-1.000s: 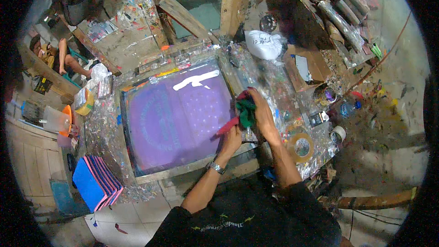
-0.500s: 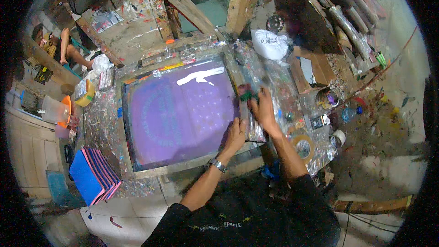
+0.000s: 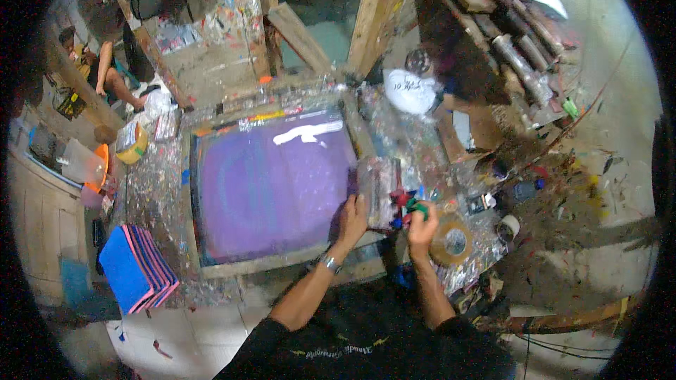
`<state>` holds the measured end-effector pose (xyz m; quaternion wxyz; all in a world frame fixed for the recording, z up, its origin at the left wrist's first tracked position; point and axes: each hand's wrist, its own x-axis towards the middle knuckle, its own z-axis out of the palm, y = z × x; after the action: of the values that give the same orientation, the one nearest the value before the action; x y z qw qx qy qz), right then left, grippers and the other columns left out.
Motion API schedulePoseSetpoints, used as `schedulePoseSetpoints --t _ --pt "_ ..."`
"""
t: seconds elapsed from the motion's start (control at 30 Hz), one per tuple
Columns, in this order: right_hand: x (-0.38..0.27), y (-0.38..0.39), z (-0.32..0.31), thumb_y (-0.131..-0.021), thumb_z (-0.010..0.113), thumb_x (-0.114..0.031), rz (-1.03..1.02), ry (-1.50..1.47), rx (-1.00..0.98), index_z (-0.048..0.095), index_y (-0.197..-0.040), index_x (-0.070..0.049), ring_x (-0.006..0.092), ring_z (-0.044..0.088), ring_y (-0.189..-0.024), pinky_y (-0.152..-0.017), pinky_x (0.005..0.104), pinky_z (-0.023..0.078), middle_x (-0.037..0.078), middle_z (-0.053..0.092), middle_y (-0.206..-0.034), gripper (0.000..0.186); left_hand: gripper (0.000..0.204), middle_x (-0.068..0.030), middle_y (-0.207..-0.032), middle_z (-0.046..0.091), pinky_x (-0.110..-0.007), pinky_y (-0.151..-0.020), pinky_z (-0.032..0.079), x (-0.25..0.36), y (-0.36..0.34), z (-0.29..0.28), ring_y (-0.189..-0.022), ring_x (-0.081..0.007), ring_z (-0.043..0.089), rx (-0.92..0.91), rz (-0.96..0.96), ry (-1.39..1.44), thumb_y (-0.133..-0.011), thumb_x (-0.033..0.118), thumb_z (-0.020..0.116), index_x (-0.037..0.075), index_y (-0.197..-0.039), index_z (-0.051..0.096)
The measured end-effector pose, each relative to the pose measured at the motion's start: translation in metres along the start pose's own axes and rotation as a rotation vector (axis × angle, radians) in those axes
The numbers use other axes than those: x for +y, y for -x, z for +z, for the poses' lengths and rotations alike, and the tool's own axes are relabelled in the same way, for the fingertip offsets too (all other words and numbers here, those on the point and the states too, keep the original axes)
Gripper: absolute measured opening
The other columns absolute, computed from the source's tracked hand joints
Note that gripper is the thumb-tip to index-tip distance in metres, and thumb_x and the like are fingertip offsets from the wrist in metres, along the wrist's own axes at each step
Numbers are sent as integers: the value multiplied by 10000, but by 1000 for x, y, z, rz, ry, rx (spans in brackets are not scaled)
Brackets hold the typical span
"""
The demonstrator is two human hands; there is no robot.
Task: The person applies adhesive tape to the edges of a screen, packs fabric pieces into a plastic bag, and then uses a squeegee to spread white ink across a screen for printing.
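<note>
Right of the screen-printing frame, the right hand pinches a red-green rag; the left hand curls at its right edge, hold unclear. White ink is left on the mesh.

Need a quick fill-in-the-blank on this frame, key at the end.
1. The hand holding the red and green rag is the person's ____ one.
2. The wristwatch is on the ____ wrist.
3. The thick smear on the purple printing screen is coloured ____.
4. The pink-edged stack of sheets shows a broad ____ face.

Missing: right; left; white; blue.
</note>
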<state>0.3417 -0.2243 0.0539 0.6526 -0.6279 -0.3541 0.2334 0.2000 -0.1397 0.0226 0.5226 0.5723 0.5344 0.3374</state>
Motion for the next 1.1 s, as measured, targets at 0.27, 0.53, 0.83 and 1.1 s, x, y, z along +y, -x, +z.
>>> schedulePoseSetpoints --t 0.27,0.53,0.83,1.1 --pt "-60 4 101 -798 720 -133 -439 379 -184 511 -989 -13 331 522 -892 -796 400 436 178 450 -971 308 281 -170 -974 625 -350 -800 460 68 54 -76 -884 -248 574 293 238 264 -949 176 596 -63 -1085 537" --pt "-89 -9 86 -910 625 -379 402 -630 -374 522 -1128 -44 190 570 -879 -797 340 477 128 591 -1160 413 391 -140 -1113 618 -348 -932 419 36 81 -123 -1026 -219 557 178 183 350 -994 269 514 -52 -1217 530" --pt "-120 57 115 -963 566 -361 572 -475 -434 568 -1243 -23 149 588 -867 -788 302 464 60 630 -1038 439 599 -206 -1260 543 -361 -1007 367 54 64 -118 -1151 -259 498 312 41 506 -1017 412 428 -121 -1288 466" --pt "-45 120 -33 -933 614 -353 1163 -480 -384 601 -1089 -40 142 589 -698 -732 333 522 60 640 -862 350 578 -124 -1089 564 -330 -864 415 5 47 -129 -962 -195 507 410 4 167 -1007 392 480 -123 -1267 465"
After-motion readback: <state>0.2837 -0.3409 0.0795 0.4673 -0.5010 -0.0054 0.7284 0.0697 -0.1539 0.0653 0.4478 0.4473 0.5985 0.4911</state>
